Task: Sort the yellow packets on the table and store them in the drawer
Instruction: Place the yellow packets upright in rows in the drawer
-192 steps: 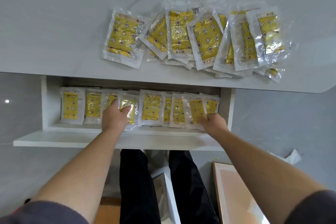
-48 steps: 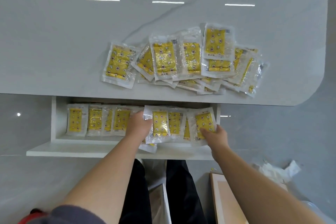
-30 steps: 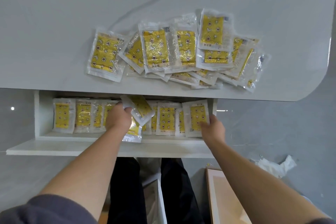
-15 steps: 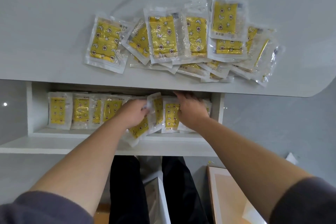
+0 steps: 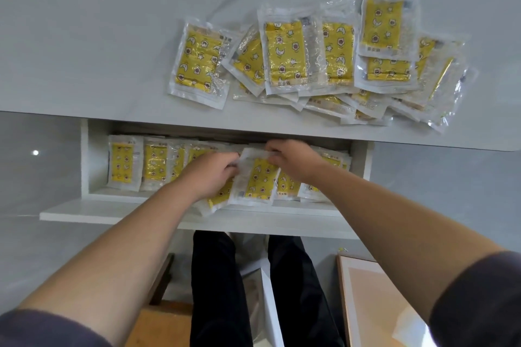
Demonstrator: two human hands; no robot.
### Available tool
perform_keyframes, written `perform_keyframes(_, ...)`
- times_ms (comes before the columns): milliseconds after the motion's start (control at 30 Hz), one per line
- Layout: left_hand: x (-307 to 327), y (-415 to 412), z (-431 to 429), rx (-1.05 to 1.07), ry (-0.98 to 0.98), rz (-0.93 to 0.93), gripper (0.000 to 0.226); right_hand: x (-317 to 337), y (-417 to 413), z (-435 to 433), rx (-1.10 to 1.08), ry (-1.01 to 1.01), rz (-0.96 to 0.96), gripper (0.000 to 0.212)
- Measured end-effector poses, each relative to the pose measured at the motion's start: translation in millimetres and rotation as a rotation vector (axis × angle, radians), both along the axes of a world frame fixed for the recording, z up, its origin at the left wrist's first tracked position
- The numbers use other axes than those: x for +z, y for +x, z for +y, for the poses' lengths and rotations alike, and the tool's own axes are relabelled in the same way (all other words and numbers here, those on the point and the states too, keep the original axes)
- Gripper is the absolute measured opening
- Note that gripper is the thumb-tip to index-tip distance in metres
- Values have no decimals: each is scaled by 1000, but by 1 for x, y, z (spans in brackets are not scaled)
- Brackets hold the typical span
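- The desk (image 5: 84,36) is a glossy white top, and the loose pile of yellow packets (image 5: 338,51) sits on its right half, close to the front edge. They overlap every which way.
- One single packet (image 5: 198,62) lies at the left end of that pile, slightly tilted, with its right side touching the neighbours.
- The drawer (image 5: 84,155) is pulled open just under the desk's front edge, and it's white like the desk.
- In the left part of the drawer a row of packets (image 5: 124,163) stands side by side, overlapping a bit. More packets fill the right end behind the right wrist, and those are partly hidden.
- Both hands are in the middle of the drawer, on the same tilted packet (image 5: 258,177), which leans over the ones beneath it.
- The left hand (image 5: 207,175) has its fingers (image 5: 228,169) curled in against the left edge of that packet, gripping it.
- The right hand (image 5: 296,160) comes in from the other side, and its fingers (image 5: 279,160) pinch the packet's top edge.
- Another packet (image 5: 217,200) pokes out from under the left hand, its lower corner hanging over the drawer's front lip.
- Lower down there are legs in black trousers (image 5: 217,276) and a pale wooden board (image 5: 380,304) off to the right on the floor.
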State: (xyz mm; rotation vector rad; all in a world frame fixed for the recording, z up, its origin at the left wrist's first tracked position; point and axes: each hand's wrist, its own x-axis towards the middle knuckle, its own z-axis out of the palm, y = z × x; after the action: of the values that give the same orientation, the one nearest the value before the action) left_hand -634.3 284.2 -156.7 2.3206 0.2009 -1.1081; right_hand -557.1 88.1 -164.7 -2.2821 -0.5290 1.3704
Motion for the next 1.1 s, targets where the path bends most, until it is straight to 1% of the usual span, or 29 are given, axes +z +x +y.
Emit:
perform_keyframes(33, -2, -1, 2, 125, -17, 0, 24, 1, 2, -3, -20, -5, -6, 8)
perform_keyframes(100, -8, 0, 5, 386, -26, -17, 14, 1, 6, -13, -28, -45, -36, 10)
perform_keyframes(133, -12, 1, 5, 491, -20, -7, 8, -1, 7, -19, -25, -77, -56, 16)
perform_keyframes(167, -17, 2, 4, 562, -15, 21, 11, -3, 8, -24, -22, -114, -74, 22)
perform_keyframes(200, -21, 3, 0, 589, -16, 54, 21, -7, 9, -28, -17, -151, -91, 26)
perform_keyframes(233, -27, 3, -4, 583, -22, 69, 30, -10, 9, -31, -1, -186, -109, 26)
perform_keyframes(300, -36, 2, -12, 492, 26, 22, 34, -18, 6, -31, 65, -247, -167, 22)
perform_keyframes(333, -39, 1, -15, 415, 105, -25, 32, -20, 3, -28, 100, -270, -211, 20)
perform_keyframes(367, -40, 2, -17, 306, 231, -77, 31, -22, 1, -24, 141, -289, -258, 21)
perform_keyframes(433, -38, 4, -18, 51, 484, -155, 35, -26, -8, -19, 228, -308, -312, 35)
perform_keyframes(467, -38, 5, -18, -38, 544, -188, 41, -29, -12, -17, 256, -315, -318, 45)
perform_keyframes(500, -39, 7, -19, -100, 548, -212, 48, -30, -15, -16, 264, -316, -314, 54)
perform_keyframes(567, -43, 9, -22, -170, 447, -214, 62, -32, -16, -12, 245, -304, -282, 68)
perform_keyframes(633, -48, 12, -26, -222, 346, -187, 73, -35, -14, -7, 251, -295, -247, 76)
perform_keyframes(667, -50, 13, -28, -243, 323, -170, 76, -38, -14, -5, 255, -303, -226, 77)
perform_keyframes(733, -54, 12, -30, -243, 317, -109, 73, -43, -19, -1, 264, -342, -208, 77)
perform_keyframes(800, -52, 9, -32, -195, 328, -62, 69, -43, -26, 0, 284, -365, -224, 77)
perform_keyframes(900, -41, 6, -35, -146, 301, -39, 66, -36, -32, -4, 258, -358, -207, 77)
perform_keyframes(1000, -25, 5, -28, -150, 267, -21, 64, -20, -25, -2, 240, -367, -150, 78)
perform_keyframes(1100, -21, 9, -18, -173, 246, 3, 60, -17, -11, 6, 209, -376, -137, 71)
